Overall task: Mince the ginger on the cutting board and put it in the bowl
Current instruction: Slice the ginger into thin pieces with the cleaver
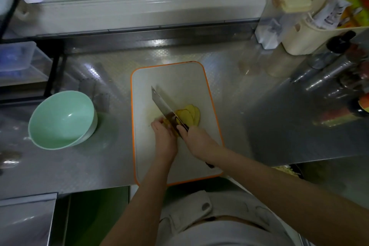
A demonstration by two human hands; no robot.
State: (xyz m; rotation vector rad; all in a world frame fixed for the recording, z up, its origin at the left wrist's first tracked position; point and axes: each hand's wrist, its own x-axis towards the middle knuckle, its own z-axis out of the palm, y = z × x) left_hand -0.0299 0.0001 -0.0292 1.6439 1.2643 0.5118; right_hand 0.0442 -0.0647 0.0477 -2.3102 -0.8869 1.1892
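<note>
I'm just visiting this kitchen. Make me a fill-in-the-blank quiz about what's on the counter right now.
1. The right hand grips a ____.
2. The green bowl stands to the ____ of the cutting board.
3. The left hand steadies the ____ being cut.
4. The board's rim is coloured ____.
Missing words: knife; left; ginger; orange.

Dim, cool light is falling across the scene. The metal surface (111,156) is throwing back bright glare patches along its far edge, while its right side is lying in deep shadow. Wide-angle distortion is bending straight lines toward the frame borders. Corner areas are appearing soft and blurred; the cutting board (179,78) is rendering fairly sharp.
</note>
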